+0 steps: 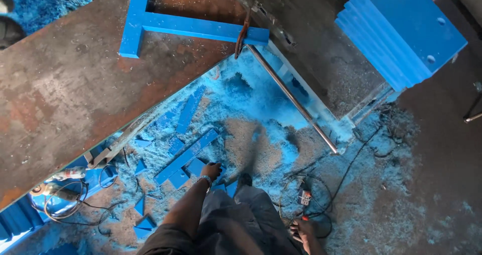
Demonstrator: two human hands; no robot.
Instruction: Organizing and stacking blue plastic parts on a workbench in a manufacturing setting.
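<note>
Reaching down toward the floor, the left hand (211,170) hangs with curled fingers just over the blue offcuts (187,159), a scatter of flat strips and triangles lying in blue shavings (261,104) beside the rusty steel table (65,84). Whether the fingers already pinch a piece cannot be told, since the knuckles hide the fingertips; the nearest bit is a small blue scrap right under the palm. The right hand (303,230) is low at the person's side, its fingers bent around something small and red-tipped close to the black cables (321,200), though what it grasps is too small to make out. A good pickup here, in my judgement, means taking one strip by its long edges rather than clawing into the loose shavings, which would slip and hide sharp corners. The long strip just ahead of the hand is the cleanest to lift, as it lies on top. Footing matters too: the shoe (244,179) stands in shavings, and the cables and the grinder (52,188) under the table edge are close enough to snag.
</note>
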